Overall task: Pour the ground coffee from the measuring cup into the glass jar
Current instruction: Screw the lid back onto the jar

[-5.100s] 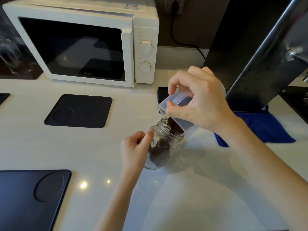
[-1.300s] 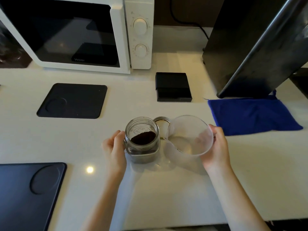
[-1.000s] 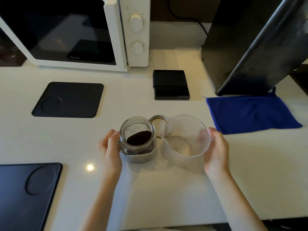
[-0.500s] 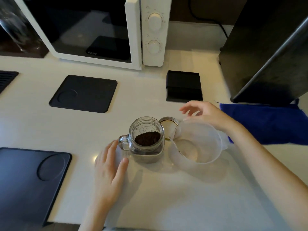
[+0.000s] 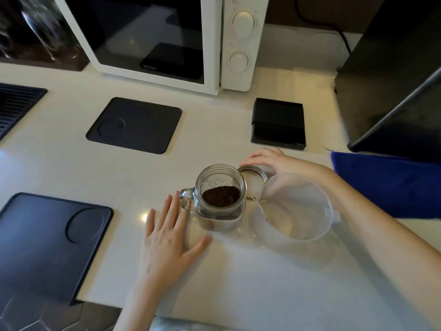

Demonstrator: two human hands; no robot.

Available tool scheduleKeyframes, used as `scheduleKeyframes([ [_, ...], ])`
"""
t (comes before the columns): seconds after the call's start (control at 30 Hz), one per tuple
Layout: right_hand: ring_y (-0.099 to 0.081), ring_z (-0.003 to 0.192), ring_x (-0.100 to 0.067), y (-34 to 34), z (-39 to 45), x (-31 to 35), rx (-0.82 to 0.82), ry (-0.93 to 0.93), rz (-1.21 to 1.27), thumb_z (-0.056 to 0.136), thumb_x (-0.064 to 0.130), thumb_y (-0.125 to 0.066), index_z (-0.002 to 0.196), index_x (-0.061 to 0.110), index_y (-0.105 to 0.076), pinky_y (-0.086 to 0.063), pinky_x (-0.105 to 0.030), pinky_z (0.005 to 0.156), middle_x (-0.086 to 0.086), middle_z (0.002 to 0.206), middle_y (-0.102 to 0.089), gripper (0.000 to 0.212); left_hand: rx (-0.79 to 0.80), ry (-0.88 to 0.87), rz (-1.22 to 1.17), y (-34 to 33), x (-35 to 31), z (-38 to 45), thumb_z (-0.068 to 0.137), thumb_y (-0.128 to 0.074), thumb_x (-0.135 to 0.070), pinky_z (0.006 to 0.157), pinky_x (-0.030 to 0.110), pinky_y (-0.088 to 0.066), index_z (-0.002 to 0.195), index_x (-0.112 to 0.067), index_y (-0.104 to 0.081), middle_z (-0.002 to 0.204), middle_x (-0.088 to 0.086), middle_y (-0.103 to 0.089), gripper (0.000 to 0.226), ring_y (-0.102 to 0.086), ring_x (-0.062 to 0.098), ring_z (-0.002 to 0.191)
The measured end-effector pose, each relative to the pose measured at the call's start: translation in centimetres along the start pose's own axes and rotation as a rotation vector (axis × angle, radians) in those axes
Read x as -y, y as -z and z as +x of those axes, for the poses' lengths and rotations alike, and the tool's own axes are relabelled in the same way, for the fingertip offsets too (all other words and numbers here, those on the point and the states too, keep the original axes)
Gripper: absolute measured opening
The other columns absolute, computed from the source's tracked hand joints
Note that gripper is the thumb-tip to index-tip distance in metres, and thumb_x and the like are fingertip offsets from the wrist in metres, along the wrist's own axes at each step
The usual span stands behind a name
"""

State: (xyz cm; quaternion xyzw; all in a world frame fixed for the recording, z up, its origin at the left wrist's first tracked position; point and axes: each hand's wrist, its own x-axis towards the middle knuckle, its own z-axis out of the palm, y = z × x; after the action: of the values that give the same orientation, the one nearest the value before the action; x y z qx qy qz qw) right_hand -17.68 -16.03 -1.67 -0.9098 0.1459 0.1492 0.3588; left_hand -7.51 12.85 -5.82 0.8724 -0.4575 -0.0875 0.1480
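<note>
Jar (image 5: 220, 195) holds coffee; beside it my left hand (image 5: 169, 237) lies flat, fingers spread; right hand (image 5: 274, 161) fingers touch the lid (image 5: 253, 174); microwave (image 5: 155, 39) reads Haier.

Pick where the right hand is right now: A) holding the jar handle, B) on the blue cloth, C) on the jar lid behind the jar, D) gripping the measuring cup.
C: the right hand has its fingers on the round jar lid behind the glass jar, while the empty measuring cup stands free on the counter.

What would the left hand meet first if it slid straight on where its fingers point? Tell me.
Probably the glass jar: the left hand lies flat, fingers pointing at the jar's handle, just short of it.
</note>
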Motion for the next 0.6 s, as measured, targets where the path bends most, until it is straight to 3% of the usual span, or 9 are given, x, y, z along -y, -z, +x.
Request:
scheduleKeyframes([
  [0.07, -0.029, 0.118, -0.014, 0.1, 0.0, 0.2, -0.026, 0.011, 0.027, 0.062, 0.027, -0.08, 0.121, 0.044, -0.043, -0.024, -0.033, 0.104, -0.004, 0.131, -0.04, 0.072, 0.008, 0.001, -0.001, 0.1, 0.0, 0.1, 0.076, -0.018, -0.075, 0.112, 0.03, 0.017, 0.146, -0.032, -0.005, 0.159, -0.006, 0.0, 0.083, 0.011, 0.011, 0.145],
  [0.13, -0.041, 0.107, -0.005, 0.5, -0.4, 0.7, -0.104, -0.004, 0.098, 0.063, 0.025, -0.081, 0.126, 0.029, -0.048, -0.035, -0.018, 0.095, 0.0, 0.125, -0.046, 0.072, 0.005, -0.001, -0.01, 0.2, -0.1, 0.1, 0.076, -0.018, -0.075, 0.112, 0.031, 0.016, 0.146, -0.032, -0.006, 0.159, -0.007, 0.0, 0.083, 0.011, 0.011, 0.145],
  [0.2, -0.048, 0.103, -0.003, 0.9, -1.1, 1.2, -0.211, -0.045, 0.186, 0.063, 0.021, -0.084, 0.126, 0.03, -0.048, -0.041, -0.021, 0.086, 0.008, 0.117, -0.053, 0.073, 0.007, 0.004, -0.017, 0.2, -0.1, 0.1, 0.075, -0.018, -0.074, 0.113, 0.032, 0.015, 0.146, -0.033, -0.007, 0.159, -0.007, -0.001, 0.083, 0.01, 0.01, 0.145],
  [0.3, -0.05, 0.11, 0.003, 2.0, -2.5, 2.2, -0.329, -0.018, 0.354, 0.065, 0.011, -0.081, 0.125, 0.025, -0.049, -0.045, -0.028, 0.092, 0.012, 0.119, -0.057, 0.069, 0.011, 0.014, -0.016, 0.2, -0.1, 0.1, 0.075, -0.018, -0.074, 0.113, 0.033, 0.015, 0.146, -0.033, -0.006, 0.159, -0.008, 0.0, 0.083, 0.011, 0.009, 0.144],
  [0.43, -0.053, 0.112, 0.0, 4.1, -4.5, 4.5, -0.423, 0.056, 0.462, 0.063, 0.007, -0.081, 0.128, 0.02, -0.046, -0.044, -0.013, 0.09, 0.004, 0.126, -0.056, 0.075, 0.036, -0.006, -0.034, 0.3, -0.1, 0.2, 0.071, -0.008, -0.08, 0.112, 0.033, 0.015, 0.146, -0.031, -0.008, 0.159, -0.007, 0.0, 0.089, 0.011, 0.01, 0.144],
  [0.6, -0.055, 0.108, -0.005, 5.5, -7.6, 8.7, -0.421, 0.101, 0.289, 0.057, 0.02, -0.084, 0.125, 0.026, -0.047, -0.044, -0.016, 0.092, 0.007, 0.12, -0.058, 0.077, 0.115, 0.024, -0.138, 2.3, 0.7, 1.1, 0.052, -0.037, -0.08, 0.114, 0.045, 0.006, 0.141, -0.028, -0.028, 0.156, -0.006, -0.02, 0.104, 0.001, 0.007, 0.142],
])
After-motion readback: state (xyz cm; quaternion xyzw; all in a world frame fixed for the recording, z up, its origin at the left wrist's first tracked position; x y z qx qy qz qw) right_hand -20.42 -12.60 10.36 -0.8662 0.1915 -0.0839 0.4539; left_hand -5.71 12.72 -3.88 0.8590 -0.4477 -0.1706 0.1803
